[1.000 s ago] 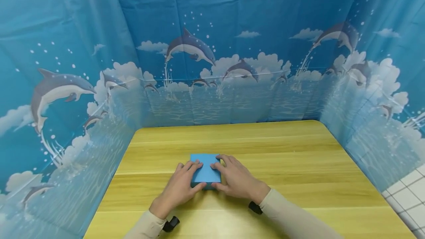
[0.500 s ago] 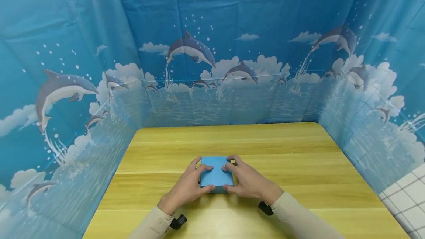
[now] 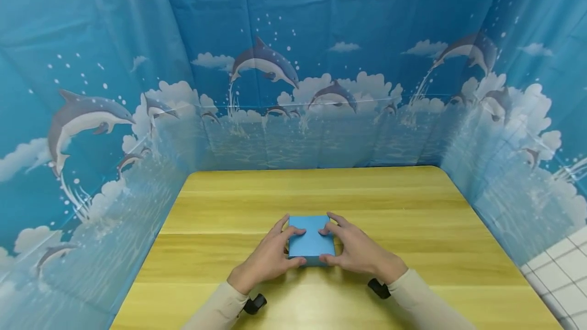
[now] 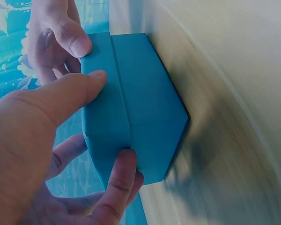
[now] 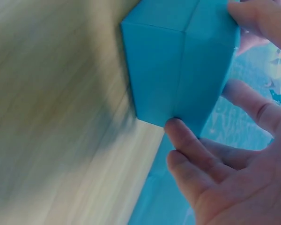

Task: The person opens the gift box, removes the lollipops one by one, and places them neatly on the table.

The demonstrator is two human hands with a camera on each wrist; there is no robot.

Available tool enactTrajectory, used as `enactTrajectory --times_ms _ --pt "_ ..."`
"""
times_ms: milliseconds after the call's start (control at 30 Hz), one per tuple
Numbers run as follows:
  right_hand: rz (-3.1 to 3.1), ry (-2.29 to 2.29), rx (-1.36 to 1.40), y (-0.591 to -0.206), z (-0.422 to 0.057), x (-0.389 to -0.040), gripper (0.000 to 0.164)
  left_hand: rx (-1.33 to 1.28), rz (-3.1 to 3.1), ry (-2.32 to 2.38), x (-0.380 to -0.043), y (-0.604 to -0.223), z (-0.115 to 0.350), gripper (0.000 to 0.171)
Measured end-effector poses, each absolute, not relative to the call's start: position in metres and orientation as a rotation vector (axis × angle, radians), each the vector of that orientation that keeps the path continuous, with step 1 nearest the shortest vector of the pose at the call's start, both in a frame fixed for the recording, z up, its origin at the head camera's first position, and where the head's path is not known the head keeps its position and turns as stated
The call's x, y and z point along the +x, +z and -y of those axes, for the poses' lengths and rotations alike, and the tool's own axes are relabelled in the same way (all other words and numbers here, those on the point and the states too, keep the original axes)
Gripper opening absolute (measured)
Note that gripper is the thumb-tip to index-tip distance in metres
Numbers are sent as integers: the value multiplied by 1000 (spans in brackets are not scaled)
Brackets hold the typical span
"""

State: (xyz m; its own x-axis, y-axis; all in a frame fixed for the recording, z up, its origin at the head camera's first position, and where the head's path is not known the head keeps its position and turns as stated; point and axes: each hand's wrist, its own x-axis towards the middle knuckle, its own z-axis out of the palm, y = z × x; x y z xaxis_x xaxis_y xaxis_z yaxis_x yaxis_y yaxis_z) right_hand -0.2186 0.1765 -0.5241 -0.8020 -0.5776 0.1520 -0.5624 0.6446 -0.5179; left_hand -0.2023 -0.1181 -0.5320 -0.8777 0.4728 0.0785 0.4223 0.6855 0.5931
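A small blue box (image 3: 311,238) with a lid sits on the yellow wood-grain table, between both hands. From its left side my left hand (image 3: 268,258) grips it, thumb on the front face, one finger on the top, other fingers along the side. The lid's seam and the left thumb on the lid's front show in the left wrist view, where the box (image 4: 145,89) appears to rest on the tabletop. My right hand (image 3: 364,251) holds the right side in a mirrored way. In the right wrist view its fingertips (image 5: 175,129) touch the box's side near the seam.
The table (image 3: 229,197) has rounded far corners. Blue curtains (image 3: 293,141) printed with dolphins and clouds hang along its back, left and right sides. White floor tiles (image 3: 564,264) show at the lower right.
Both hands and the box have shifted to the right across the table. The left hand's fingers have moved from the top's left edge to around the box's left side.
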Motion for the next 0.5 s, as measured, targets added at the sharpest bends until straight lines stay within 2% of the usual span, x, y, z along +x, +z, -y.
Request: enactTrajectory --times_ms 500 --pt "-2813 -925 -908 -529 -198 -212 58 823 -2715 1014 -200 -535 111 66"
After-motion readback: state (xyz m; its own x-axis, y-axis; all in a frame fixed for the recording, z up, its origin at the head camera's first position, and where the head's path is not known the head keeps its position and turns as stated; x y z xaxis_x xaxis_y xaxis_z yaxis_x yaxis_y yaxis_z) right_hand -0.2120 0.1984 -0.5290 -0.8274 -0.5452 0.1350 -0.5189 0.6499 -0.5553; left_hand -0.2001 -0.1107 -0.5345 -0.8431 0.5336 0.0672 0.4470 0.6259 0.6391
